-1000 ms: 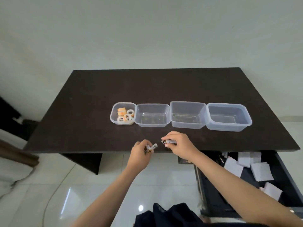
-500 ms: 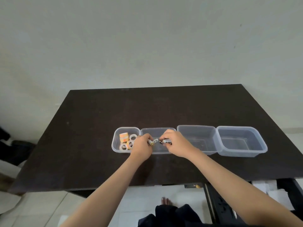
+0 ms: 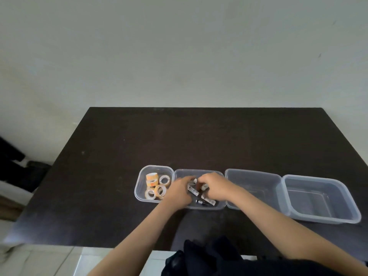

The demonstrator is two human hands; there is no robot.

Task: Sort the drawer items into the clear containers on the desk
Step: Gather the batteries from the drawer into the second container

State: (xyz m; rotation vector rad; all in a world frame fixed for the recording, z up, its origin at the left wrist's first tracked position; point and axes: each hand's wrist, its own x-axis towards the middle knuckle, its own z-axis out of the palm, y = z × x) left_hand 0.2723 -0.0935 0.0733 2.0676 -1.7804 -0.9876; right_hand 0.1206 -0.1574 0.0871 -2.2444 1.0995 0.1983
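Both hands sit low inside the second clear container [image 3: 200, 172] from the left, and each grip looks loosely curled over the small batteries [image 3: 205, 201] there; whether the left hand [image 3: 179, 191] or right hand [image 3: 214, 187] still pinches any, I cannot tell. Several batteries already lie on the container floor, short cylinders with pale printed sleeves and dark ends. To finish well, I would release them low so they do not bounce out, then lift both hands straight up clear of the thin, flexible rim. Beside it, the leftmost container [image 3: 143, 176] holds tape rolls [image 3: 156, 186], glossy rings in orange and white. Two larger tubs [image 3: 286, 180] stand further right on the dark matte table [image 3: 219, 140].
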